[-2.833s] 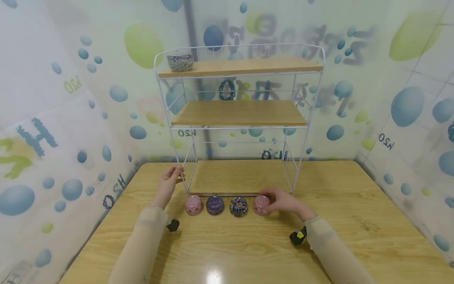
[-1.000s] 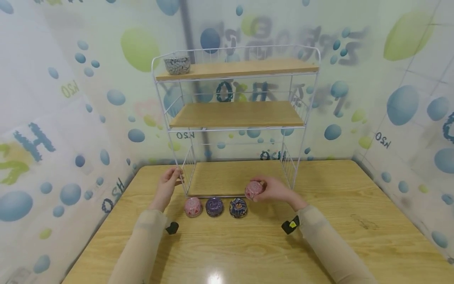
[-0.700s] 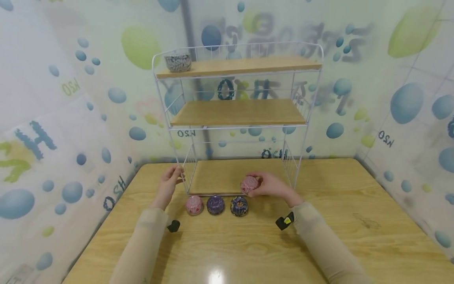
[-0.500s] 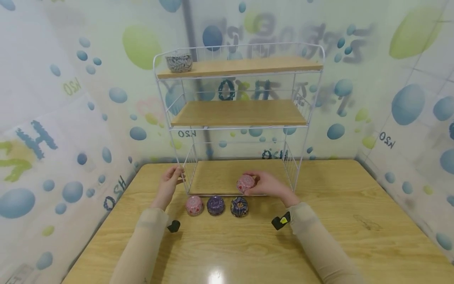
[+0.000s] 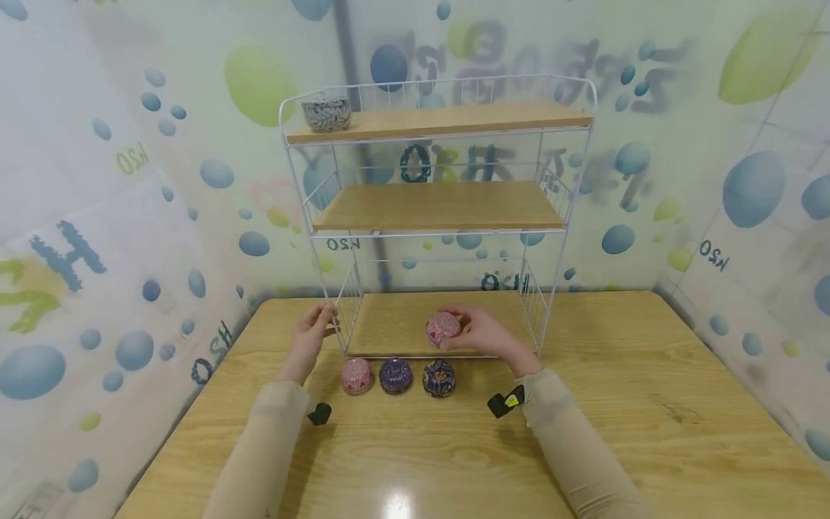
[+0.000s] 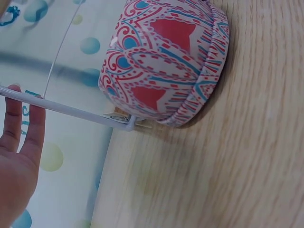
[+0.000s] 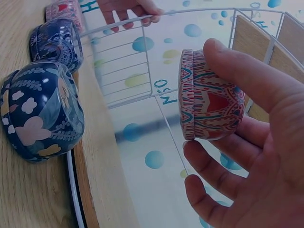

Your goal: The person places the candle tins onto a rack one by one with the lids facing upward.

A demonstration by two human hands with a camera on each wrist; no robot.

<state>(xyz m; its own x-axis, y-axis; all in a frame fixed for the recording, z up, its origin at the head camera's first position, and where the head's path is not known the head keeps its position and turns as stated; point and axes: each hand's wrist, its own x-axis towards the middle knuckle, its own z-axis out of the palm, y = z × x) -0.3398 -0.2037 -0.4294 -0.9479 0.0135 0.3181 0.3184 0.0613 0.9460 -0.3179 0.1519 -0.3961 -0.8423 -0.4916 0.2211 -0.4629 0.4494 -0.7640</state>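
Observation:
My right hand (image 5: pixel 483 331) grips a small round pink-patterned tin (image 5: pixel 444 329) between thumb and fingers, just over the rack's bottom board. In the right wrist view this tin (image 7: pixel 211 97) appears tilted sideways, its rimmed edge away from the palm. My left hand (image 5: pixel 310 337) holds the front left post of the white wire shelf rack (image 5: pixel 329 288); its thumb is hidden in the left wrist view. Along the rack's front edge sit another pink tin (image 5: pixel 357 376), a purple tin (image 5: pixel 395 375) and a dark blue floral tin (image 5: pixel 439 378), wider rims down.
The rack has a bottom board (image 5: pixel 389 324), a middle board (image 5: pixel 441 205) and a top board (image 5: pixel 467 119). A grey leaf-patterned tin (image 5: pixel 327 114) stands at the top board's left end. A wooden table (image 5: pixel 415 454) carries everything, with patterned walls behind and beside it.
My right hand has lifted the right-hand pink tin off the table and moved it left and inward over the bottom board. The left hand stays on the post.

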